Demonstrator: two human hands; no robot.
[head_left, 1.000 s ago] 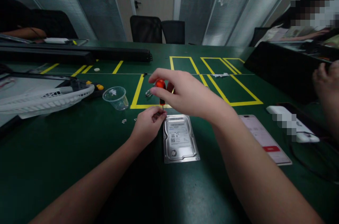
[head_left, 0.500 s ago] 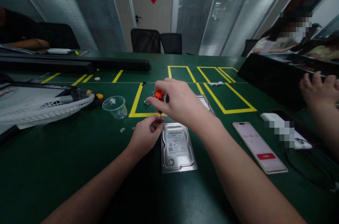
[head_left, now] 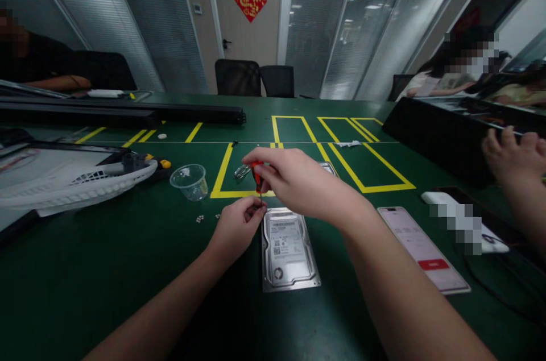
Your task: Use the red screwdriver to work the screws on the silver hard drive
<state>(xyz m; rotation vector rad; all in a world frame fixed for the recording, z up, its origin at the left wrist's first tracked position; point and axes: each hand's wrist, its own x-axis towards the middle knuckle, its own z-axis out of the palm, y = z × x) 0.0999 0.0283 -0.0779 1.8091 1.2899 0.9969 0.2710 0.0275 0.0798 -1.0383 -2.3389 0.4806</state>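
Observation:
A silver hard drive (head_left: 290,253) lies flat on the green table, label side up. Over its far left corner, my right hand (head_left: 290,179) grips the orange-and-black handle of a screwdriver (head_left: 257,178) from above. The screwdriver stands nearly upright, shaft down. Beside that corner my left hand (head_left: 239,222) is closed, thumb and fingertips pinched around the lower end of the shaft; what they hold there is hidden. A second hard drive (head_left: 327,168) lies farther back, mostly covered by my right hand. Several tiny pale pieces (head_left: 200,219) are on the table left of my left hand.
A clear plastic cup (head_left: 188,183) stands to the left, by a white racket-like frame (head_left: 106,179). A phone (head_left: 422,247) and a white device (head_left: 464,222) lie at right. Another person's hand (head_left: 514,153) rests at a black case (head_left: 443,136). Yellow tape (head_left: 222,170) marks the table.
The camera view has tilted up slightly, so everything sits lower. My right hand has turned on the screwdriver handle, its fingers now lying flatter over it. My left hand keeps its pinch at the corner.

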